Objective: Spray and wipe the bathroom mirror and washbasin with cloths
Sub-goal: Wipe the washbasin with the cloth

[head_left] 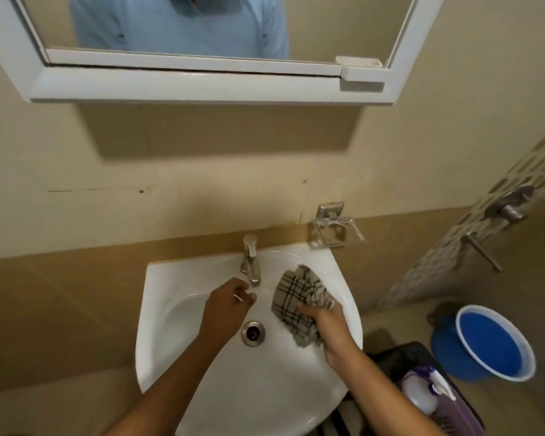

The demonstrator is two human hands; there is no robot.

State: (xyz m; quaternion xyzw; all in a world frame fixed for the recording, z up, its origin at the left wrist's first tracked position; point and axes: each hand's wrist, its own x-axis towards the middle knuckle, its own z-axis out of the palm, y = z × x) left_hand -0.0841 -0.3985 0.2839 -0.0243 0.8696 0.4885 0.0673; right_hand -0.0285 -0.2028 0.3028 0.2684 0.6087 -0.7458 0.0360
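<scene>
- The right hand (326, 322) grips a checked cloth (299, 305), fingers curled over its near part, and presses it against the right inner slope of the white washbasin (170, 309); the cloth's lower edge hangs bunched under the hand.
- The left hand (225, 305) hovers over the bowl just below the spout of the tap (250, 261), fingers loosely curled; a small pale thing shows at the fingertips, too blurred to name, and I cannot tell whether it is held.
- The drain (253, 333) sits between the two forearms.
- The mirror (177, 23) above is cut off by the top edge and reflects only a light blue shirt.
- At lower right a spray bottle (428, 388) lies in a purple basket (463, 416), partly out of frame, beside a blue bucket (491, 344).
</scene>
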